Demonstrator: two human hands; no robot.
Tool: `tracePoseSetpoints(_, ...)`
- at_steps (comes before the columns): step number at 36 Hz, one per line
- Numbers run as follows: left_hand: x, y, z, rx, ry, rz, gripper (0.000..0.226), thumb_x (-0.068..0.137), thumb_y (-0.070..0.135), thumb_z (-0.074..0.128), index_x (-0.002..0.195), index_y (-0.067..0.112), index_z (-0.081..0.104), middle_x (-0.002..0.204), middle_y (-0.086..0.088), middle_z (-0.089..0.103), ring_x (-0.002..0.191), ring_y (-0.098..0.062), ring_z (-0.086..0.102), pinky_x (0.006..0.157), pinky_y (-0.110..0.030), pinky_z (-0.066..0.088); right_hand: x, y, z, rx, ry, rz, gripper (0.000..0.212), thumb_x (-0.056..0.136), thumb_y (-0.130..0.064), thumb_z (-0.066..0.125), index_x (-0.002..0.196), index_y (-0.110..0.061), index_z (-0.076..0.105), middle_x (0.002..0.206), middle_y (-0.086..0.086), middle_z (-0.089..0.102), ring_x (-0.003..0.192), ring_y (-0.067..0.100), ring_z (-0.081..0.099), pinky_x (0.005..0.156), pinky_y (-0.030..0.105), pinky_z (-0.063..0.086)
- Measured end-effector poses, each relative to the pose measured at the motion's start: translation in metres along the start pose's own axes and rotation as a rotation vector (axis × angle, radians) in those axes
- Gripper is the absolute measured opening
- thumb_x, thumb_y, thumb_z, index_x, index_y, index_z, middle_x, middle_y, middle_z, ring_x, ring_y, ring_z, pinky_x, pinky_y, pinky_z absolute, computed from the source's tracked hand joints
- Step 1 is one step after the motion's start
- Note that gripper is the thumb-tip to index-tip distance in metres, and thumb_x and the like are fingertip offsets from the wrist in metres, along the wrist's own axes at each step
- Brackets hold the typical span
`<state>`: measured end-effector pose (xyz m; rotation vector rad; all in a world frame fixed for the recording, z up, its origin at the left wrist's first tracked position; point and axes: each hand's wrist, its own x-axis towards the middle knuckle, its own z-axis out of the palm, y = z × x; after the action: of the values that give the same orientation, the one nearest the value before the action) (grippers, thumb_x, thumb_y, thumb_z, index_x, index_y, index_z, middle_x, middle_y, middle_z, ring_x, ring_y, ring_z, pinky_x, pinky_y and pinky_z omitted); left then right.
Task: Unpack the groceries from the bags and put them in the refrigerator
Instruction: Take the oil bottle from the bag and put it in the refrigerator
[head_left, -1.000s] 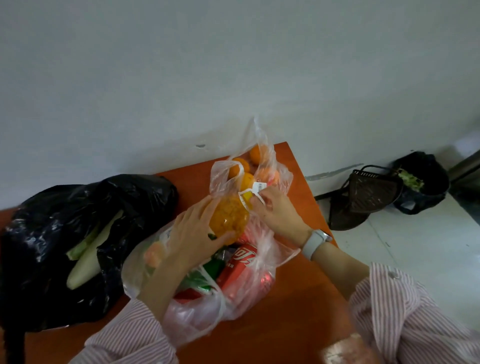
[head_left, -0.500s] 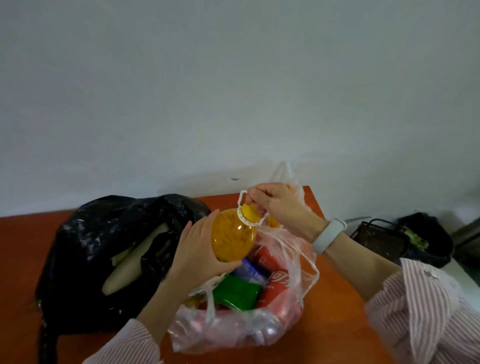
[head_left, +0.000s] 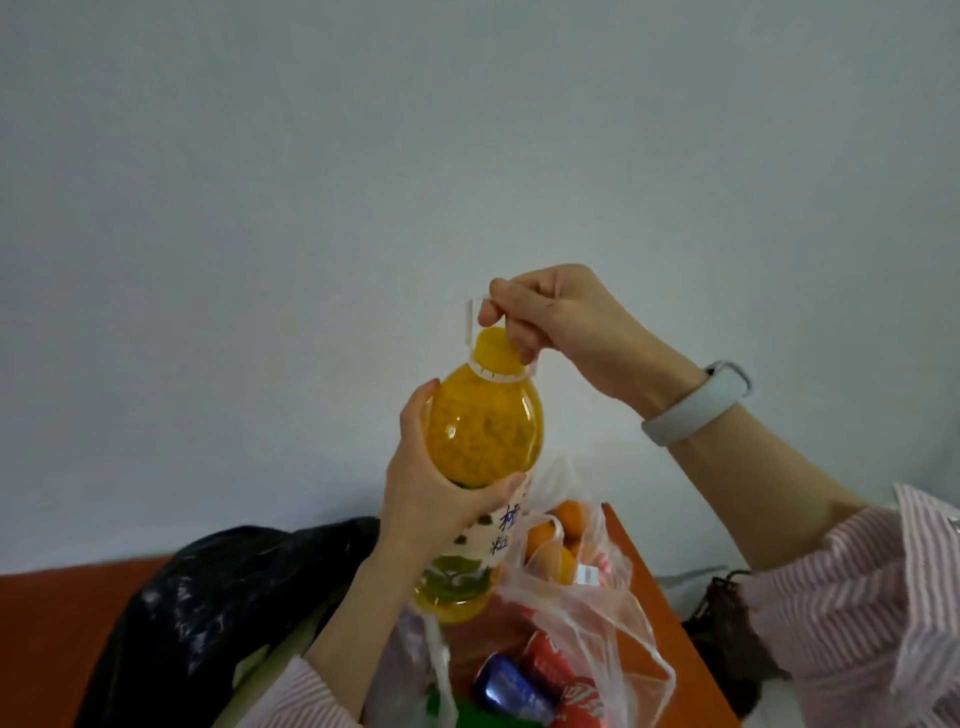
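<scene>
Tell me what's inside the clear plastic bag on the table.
In the clear plastic bag: a blue can, red cans, something green, and oranges in a smaller bag behind. Anything lower down is hidden by the arm and crumpled plastic.

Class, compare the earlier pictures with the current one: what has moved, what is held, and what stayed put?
The orange juice bottle has risen out of the clear plastic bag and now hangs well above it. The left hand still grips its body; the right hand keeps pinching the white carry handle. The black bag and the cans stayed on the table.
</scene>
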<state>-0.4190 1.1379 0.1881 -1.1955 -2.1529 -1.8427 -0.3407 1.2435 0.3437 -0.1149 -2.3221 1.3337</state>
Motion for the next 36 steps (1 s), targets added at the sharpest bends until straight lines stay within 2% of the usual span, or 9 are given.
tracePoseSetpoints(3, 0.028, 0.027, 0.003, -0.079, 0.077, 0.031, 0.095, 0.047, 0.053, 0.082, 0.123, 0.043, 0.026, 0.12, 0.024, 0.035, 0.111, -0.003, 0.039, 0.078, -0.01, 0.036, 0.007, -0.031, -0.022, -0.183, 0.08, -0.127, 0.032, 0.095, -0.015, 0.047, 0.074, -0.002, 0.067, 0.059, -0.007, 0.059, 0.063, 0.011, 0.054, 0.068, 0.024, 0.046)
tracePoseSetpoints(6, 0.045, 0.042, 0.01, -0.239, 0.111, -0.005, 0.097, 0.046, 0.05, 0.08, 0.126, 0.038, 0.027, 0.125, 0.015, 0.04, 0.112, -0.009, 0.043, 0.081, -0.016, 0.043, 0.002, -0.03, -0.041, -0.076, 0.296, -0.25, 0.022, 0.095, -0.013, 0.047, 0.086, -0.019, 0.066, 0.09, -0.012, 0.065, 0.093, 0.003, 0.059, 0.089, 0.022, 0.044)
tracePoseSetpoints(8, 0.047, 0.047, 0.017, -0.37, 0.082, -0.072, 0.096, 0.049, 0.045, 0.086, 0.126, 0.036, 0.03, 0.127, 0.007, 0.044, 0.112, -0.016, 0.049, 0.081, -0.028, 0.05, -0.014, 0.003, -0.048, 0.087, 0.362, -0.154, 0.017, 0.095, -0.024, 0.047, 0.106, -0.028, 0.06, 0.111, -0.015, 0.06, 0.108, 0.001, 0.054, 0.097, 0.028, 0.043)
tracePoseSetpoints(11, 0.04, 0.049, 0.033, -0.543, 0.036, -0.17, 0.084, 0.053, 0.036, 0.077, 0.124, 0.033, 0.033, 0.123, 0.0, 0.05, 0.101, -0.015, 0.057, 0.07, -0.026, 0.051, -0.055, 0.07, -0.035, 0.139, 0.181, 0.161, 0.054, 0.083, -0.053, 0.051, 0.132, -0.036, 0.038, 0.137, -0.003, 0.047, 0.117, 0.011, 0.051, 0.1, 0.042, 0.043)
tracePoseSetpoints(16, 0.016, 0.049, 0.067, -0.556, -0.111, -0.257, 0.095, 0.047, 0.044, 0.088, 0.125, 0.031, 0.034, 0.123, -0.003, 0.053, 0.098, -0.016, 0.06, 0.072, -0.031, 0.055, -0.109, 0.112, -0.029, 0.254, 0.046, 0.277, 0.097, 0.051, -0.067, 0.074, 0.13, -0.034, 0.03, 0.11, 0.004, 0.062, 0.092, 0.017, 0.068, 0.069, 0.026, 0.056)
tracePoseSetpoints(21, -0.021, 0.063, 0.101, -0.501, -0.313, -0.306, 0.087, 0.054, 0.039, 0.085, 0.124, 0.032, 0.033, 0.118, -0.001, 0.051, 0.094, -0.012, 0.058, 0.063, -0.02, 0.051, -0.172, 0.126, -0.034, 0.213, 0.197, 0.364, 0.11, 0.048, -0.07, 0.074, 0.135, -0.025, 0.024, 0.117, 0.007, 0.059, 0.097, 0.017, 0.066, 0.076, 0.032, 0.057)
tracePoseSetpoints(24, -0.05, 0.076, 0.124, -0.502, -0.466, -0.334, 0.082, 0.055, 0.042, 0.074, 0.125, 0.035, 0.032, 0.117, -0.002, 0.053, 0.093, -0.014, 0.059, 0.066, -0.026, 0.053, -0.224, 0.133, -0.037, 0.215, 0.322, 0.406, 0.093, 0.066, -0.055, 0.071, 0.137, -0.024, 0.021, 0.12, 0.01, 0.058, 0.099, 0.023, 0.066, 0.081, 0.042, 0.056)
tracePoseSetpoints(32, -0.154, 0.166, 0.198, -0.531, -0.86, -0.269, 0.08, 0.056, 0.043, 0.074, 0.12, 0.034, 0.027, 0.108, 0.0, 0.056, 0.089, -0.019, 0.065, 0.067, -0.028, 0.056, -0.385, 0.097, -0.072, 0.16, 0.731, 0.433, 0.04, 0.083, -0.029, 0.061, 0.117, -0.027, 0.04, 0.103, 0.006, 0.064, 0.083, 0.011, 0.069, 0.062, 0.019, 0.054)
tracePoseSetpoints(36, -0.223, 0.228, 0.238, -0.558, -1.081, -0.197, 0.085, 0.049, 0.048, 0.076, 0.118, 0.034, 0.028, 0.115, -0.005, 0.056, 0.093, -0.024, 0.065, 0.075, -0.039, 0.058, -0.483, 0.062, -0.088, 0.106, 0.95, 0.455, 0.08, 0.057, -0.067, 0.07, 0.118, -0.025, 0.041, 0.103, 0.001, 0.066, 0.087, 0.014, 0.069, 0.064, 0.021, 0.054)
